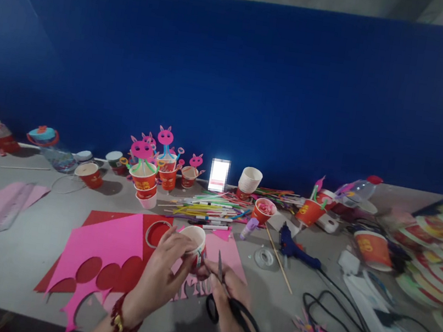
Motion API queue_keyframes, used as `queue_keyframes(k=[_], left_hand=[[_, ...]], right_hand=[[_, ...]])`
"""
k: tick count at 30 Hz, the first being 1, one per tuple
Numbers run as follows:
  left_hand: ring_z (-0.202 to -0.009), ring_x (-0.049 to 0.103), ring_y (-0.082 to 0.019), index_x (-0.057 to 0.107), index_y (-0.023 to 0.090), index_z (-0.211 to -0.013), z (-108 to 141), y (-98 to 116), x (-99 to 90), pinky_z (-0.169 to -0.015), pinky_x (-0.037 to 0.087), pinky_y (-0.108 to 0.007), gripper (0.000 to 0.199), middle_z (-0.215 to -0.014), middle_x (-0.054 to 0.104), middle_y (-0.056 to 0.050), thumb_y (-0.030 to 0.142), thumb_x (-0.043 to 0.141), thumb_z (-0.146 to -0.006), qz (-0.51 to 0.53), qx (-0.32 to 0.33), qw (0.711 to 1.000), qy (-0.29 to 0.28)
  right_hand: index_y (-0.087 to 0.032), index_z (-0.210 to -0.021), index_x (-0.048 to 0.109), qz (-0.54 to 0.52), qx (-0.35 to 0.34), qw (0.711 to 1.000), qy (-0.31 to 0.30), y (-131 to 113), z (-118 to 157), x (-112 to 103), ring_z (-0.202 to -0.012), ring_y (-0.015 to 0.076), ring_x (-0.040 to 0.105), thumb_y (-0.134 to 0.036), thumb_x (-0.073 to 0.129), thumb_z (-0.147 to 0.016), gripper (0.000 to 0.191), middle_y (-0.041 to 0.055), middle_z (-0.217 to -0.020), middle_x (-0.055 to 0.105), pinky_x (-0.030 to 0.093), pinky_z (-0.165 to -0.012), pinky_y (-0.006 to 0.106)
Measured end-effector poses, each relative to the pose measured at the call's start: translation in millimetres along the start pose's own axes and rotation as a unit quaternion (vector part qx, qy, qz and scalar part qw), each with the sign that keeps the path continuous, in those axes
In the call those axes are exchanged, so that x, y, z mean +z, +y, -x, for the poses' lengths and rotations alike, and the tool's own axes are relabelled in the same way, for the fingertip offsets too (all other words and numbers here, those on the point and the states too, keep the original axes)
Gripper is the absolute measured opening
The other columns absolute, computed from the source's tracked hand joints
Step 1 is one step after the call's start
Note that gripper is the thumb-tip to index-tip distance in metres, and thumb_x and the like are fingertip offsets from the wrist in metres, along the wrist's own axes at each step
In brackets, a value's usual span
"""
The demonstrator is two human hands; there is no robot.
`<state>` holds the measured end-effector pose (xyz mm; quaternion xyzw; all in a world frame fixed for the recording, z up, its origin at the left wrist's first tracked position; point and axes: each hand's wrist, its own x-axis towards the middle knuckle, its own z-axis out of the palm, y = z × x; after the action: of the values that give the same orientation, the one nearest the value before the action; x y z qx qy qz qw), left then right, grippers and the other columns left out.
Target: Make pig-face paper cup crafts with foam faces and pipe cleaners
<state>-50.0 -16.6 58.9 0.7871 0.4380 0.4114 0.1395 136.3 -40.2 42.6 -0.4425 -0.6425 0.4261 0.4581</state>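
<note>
The left grip (166,269) is curled narrow around the paper cup (197,238), w/ fingers by the rim and thumb along the side. This cup is at the middle front of the worktop (13,279), mouth up, above the pink paper. I judge it v. light, stiffer at the rim but soft in the wall, so a strong squeeze could dent it. Best to take it near the base or around the rim, w/ little pressure; the printed outside could slip a bit. The right grip (228,300) is closed around the scissors (220,268), fingertips near the cup's lower side. The scissors should be rigid and heavier; hold them by the 2 black loops, not by the blades. Whether the 2nd blade touches the cup I can't tell, b/c the fingers hide it.

Mat'ls, from left to right: the jar (54,155) is clear plastic, w/ blue lid. The animal faces (166,135) are flat, pink, w/ pointed ears. The bright pink sheet (111,238) is smooth, w/ round holes, on a red sheet (47,273). The cup stack (250,180) is white, nested, tapered. The tape roll (265,258) is a ring; the stick (280,261) is thin & straight; the glue gun (294,249) has a blue body. At far right, stacked bowls (436,259) show red & white bands, blurred.
</note>
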Motion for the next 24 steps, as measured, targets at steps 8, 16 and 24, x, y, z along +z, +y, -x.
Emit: queue_keyframes(k=[8, 16, 24], left_hand=[[-0.095, 0.066, -0.02, 0.056, 0.025, -0.101, 4, -3, 7.1, -0.116, 0.033, -0.053, 0.011, -0.097, 0.07, -0.002, 0.016, 0.053, -0.095, -0.007, -0.035, 0.999, 0.033], [-0.099, 0.065, -0.02, 0.054, 0.025, -0.098, 6, 1, 13.9, -0.115, 0.034, -0.054, 0.011, -0.098, 0.069, -0.002, 0.015, 0.051, -0.097, -0.004, -0.032, 0.998, 0.062], [-0.103, 0.063, -0.021, 0.057, 0.025, -0.099, 9, -3, 17.1, -0.11, 0.038, -0.054, 0.013, -0.102, 0.068, -0.004, 0.013, 0.053, -0.095, 0.04, -0.031, 0.995, 0.081]], right_hand=[[-0.021, -0.112, 0.069, -0.018, 0.015, 1.0, -0.007, -1, -2, 0, -0.09, 0.0213, 0.07, -0.044, 0.047, -0.1, 0.034, 0.0063, -0.097, 0.074, 0.053, -0.083, 0.028], [-0.021, -0.104, 0.071, -0.156, 0.047, 0.986, 0.028, -2, -8, 7, -0.081, 0.0189, 0.069, -0.044, 0.055, -0.097, 0.03, 0.0036, -0.085, 0.072, 0.056, -0.075, 0.027], [-0.021, -0.105, 0.072, -0.134, 0.062, 0.989, 0.031, -5, -6, 10, -0.079, 0.0195, 0.069, -0.044, 0.053, -0.097, 0.031, 0.0042, -0.084, 0.072, 0.056, -0.072, 0.027]])
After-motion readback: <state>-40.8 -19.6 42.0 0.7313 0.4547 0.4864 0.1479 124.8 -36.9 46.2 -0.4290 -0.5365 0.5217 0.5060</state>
